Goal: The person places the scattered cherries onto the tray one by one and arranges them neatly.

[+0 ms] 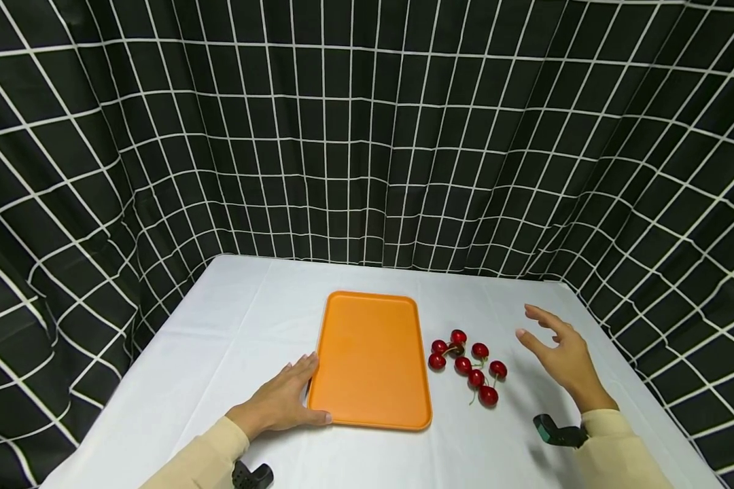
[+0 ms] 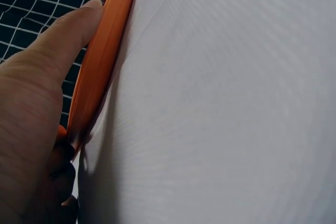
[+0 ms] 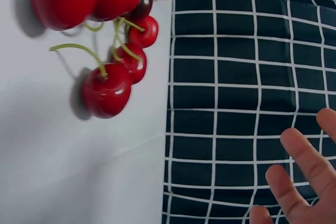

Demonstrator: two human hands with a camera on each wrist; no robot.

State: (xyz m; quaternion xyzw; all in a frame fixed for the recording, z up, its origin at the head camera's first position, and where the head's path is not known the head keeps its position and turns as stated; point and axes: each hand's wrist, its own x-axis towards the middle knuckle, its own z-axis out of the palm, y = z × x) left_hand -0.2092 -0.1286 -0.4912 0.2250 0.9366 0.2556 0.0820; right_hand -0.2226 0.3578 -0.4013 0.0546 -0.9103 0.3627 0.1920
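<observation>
A flat orange tray (image 1: 370,360) with a low rim lies on the white cloth. My left hand (image 1: 284,399) rests at its near left corner, fingers along the left edge and thumb on the near edge. The left wrist view shows the thumb (image 2: 68,38) stretched out against the tray's orange side (image 2: 100,59). Right of the tray lies a loose cluster of shiny red cherries (image 1: 463,365), some with green stems. Holding nothing, my right hand (image 1: 559,353) hovers to the right of the cherries, thumb and fingers spread apart. Several cherries (image 3: 107,92) appear close up in the right wrist view.
A white cloth (image 1: 251,326) covers the table. Dark curtains with a white grid (image 1: 355,136) enclose it at the back and both sides. Each wrist wears a dark device, one by the left sleeve (image 1: 204,455) and one by the right sleeve (image 1: 618,455).
</observation>
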